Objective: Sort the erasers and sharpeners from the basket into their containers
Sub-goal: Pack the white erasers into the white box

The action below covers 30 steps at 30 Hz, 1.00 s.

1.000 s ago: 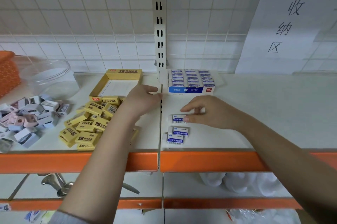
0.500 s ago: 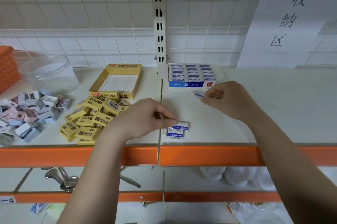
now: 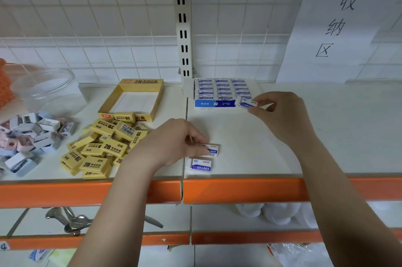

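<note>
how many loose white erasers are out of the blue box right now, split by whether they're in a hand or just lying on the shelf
Held by right hand beside the blue box: 1 white eraser
Pinched by left hand on the shelf: 1 white eraser
Lying free on the shelf: 1 white eraser
Total: 3

"ERASER" on small white-and-blue erasers (image 3: 201,166); "2B ERASER" on yellow rectangular erasers (image 3: 93,165); "收纳区" on white paper wall sign (image 3: 339,25); "CLASSIC" on blue-fronted eraser box (image 3: 214,103).
</note>
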Available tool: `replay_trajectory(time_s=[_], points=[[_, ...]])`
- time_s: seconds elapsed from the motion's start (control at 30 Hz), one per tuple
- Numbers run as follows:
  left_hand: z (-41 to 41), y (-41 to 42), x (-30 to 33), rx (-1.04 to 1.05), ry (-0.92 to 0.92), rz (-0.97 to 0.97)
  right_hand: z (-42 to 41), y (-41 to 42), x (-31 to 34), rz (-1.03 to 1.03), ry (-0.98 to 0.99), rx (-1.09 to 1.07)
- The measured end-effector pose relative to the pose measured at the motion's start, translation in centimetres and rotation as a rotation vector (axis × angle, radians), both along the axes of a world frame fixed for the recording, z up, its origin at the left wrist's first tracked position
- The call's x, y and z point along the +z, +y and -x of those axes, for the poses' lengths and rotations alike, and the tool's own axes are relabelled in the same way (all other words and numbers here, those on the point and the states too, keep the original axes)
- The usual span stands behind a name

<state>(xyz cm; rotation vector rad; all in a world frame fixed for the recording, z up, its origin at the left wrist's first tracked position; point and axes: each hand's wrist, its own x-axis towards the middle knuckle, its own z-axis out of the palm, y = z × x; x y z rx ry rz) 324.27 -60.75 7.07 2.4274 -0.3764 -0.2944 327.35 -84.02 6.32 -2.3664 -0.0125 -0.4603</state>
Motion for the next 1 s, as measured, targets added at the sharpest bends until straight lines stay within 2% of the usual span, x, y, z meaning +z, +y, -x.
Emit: replay_trajectory(time_s=[0.2,0.4,0.5,0.77,1.0], points=[[-0.4,0.6,-0.1,-0.053,-0.098,-0.006,-4.0,1.0,2.4,0.09,-0.02,0.081],[-1.8,1.5,0.3,0.07,-0.336,0.001,-10.3,3.8,3.5,0.216,0.058,0.239],[-2.6,1.9,0.6,0.155,-0.427,-0.015,-12.3,5.2,3.0,0.209,0.107,0.301],[-3.8,2.4,1.1,0.295,-0.459,-0.015,-14.1,6.0,1.9,0.237,0.172,0.36],[-4.7,2.2,1.1,0.313,-0.44,-0.053,-14.1,6.2,1.7,0.245,0.152,0.372]])
